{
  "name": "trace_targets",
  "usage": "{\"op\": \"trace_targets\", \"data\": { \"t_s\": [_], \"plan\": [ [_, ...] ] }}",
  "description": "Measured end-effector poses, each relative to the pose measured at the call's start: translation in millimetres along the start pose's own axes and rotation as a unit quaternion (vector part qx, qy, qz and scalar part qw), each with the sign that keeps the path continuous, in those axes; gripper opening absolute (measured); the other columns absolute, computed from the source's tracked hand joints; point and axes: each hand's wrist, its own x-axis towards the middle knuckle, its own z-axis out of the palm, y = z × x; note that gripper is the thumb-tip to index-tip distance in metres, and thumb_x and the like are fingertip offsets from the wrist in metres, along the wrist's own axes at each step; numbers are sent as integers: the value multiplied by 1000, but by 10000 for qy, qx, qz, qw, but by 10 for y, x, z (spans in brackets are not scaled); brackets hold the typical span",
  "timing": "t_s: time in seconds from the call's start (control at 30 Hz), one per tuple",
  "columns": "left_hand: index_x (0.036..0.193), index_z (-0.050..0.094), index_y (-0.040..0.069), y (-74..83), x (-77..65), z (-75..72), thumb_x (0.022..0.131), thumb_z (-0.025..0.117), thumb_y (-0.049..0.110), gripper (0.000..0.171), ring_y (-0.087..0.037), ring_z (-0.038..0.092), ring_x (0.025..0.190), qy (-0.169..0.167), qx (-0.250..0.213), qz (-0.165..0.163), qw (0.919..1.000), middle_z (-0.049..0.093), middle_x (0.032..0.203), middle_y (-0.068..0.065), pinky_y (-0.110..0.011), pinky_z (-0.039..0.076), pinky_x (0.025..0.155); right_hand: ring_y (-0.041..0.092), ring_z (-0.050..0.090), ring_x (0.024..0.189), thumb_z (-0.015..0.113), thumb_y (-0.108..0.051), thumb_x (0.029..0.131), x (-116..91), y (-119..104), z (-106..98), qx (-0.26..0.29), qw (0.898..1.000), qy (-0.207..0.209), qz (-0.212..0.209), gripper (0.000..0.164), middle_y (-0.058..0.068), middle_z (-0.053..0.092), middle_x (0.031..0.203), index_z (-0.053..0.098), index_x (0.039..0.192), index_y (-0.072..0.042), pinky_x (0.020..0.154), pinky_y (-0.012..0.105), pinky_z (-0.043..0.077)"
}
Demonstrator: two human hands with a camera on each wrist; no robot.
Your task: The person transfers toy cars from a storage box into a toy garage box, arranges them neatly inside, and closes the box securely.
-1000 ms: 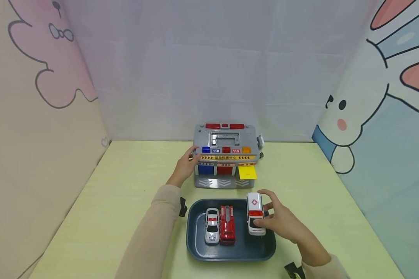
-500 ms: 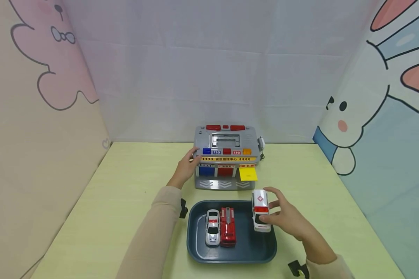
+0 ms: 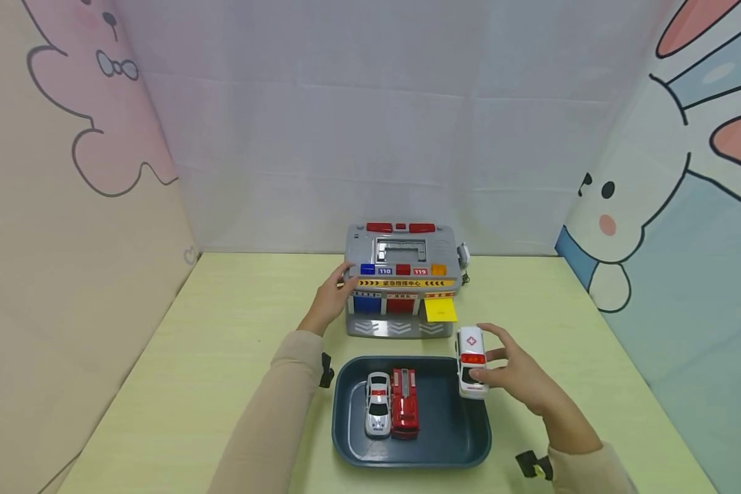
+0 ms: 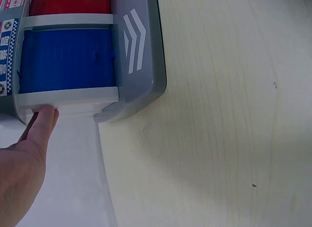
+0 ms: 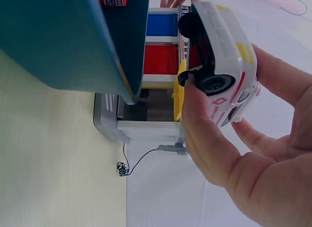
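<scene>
A toy ambulance (image 3: 471, 353) is pinched by the right hand (image 3: 526, 381) above the tray's (image 3: 441, 442) far right corner — lifted, not set down — while police car (image 3: 379, 405) and fire truck (image 3: 404, 405) are left inside and the station (image 3: 401, 283), yellow door (image 3: 440, 310) raised, is touched by the left hand's (image 3: 328, 300) straight fingers.

The ambulance (image 3: 471, 341) is white with a red lightbar (image 3: 473, 358), the tray (image 3: 441, 425) blue-grey, the station (image 3: 403, 282) grey with white chevrons (image 3: 399, 328).

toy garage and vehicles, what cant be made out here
Head: bay in the toy garage, hidden by the raised yellow door.
Head: front lettering on the ambulance, too small.
Left wrist: red door, cut off by top edge.
Right wrist: inside of the tray, mostly hidden by its wall.
</scene>
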Motion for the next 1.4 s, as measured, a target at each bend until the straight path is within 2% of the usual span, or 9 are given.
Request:
{"op": "trace_targets", "data": {
  "t_s": [0.27,0.6,0.8,1.0,1.4],
  "plan": [
    [149,38,27,36,-5,3,102,48,39,49,-36,43,131,45,-7,-36,10000,43,145,-17,-54,39,102,30,61,91,77,-11,85,67,67,-99,125,9999,-7,-26,90,34,43,126,17,153,-10,79,42,55],
    [149,38,27,82,32,-16,103,48,40,49,-36,44,130,99,0,88,9999,44,144,-18,-53,40,101,32,60,93,73,-12,87,192,85,-206,74,10000,27,48,87,36,40,128,17,153,-8,81,42,55],
    [149,38,28,79,49,-13,102,48,41,49,-36,43,130,88,-57,63,9999,43,145,-17,-54,40,102,33,59,95,70,-10,90,269,97,-249,250,9996,-25,97,85,38,38,128,14,154,-6,81,42,55],
    [149,38,28,50,28,9,102,49,40,50,-36,43,130,54,-135,19,9999,43,145,-17,-54,39,102,33,57,97,69,-11,91,327,136,-268,444,9988,-60,207,85,36,38,128,12,154,-7,81,40,55],
    [149,39,27,14,-45,6,102,49,39,50,-37,45,129,82,-176,13,9998,45,143,-18,-54,41,101,32,55,98,70,-10,90,452,170,-218,502,9982,134,295,85,35,40,127,14,154,-6,80,37,55]
  ]
}}
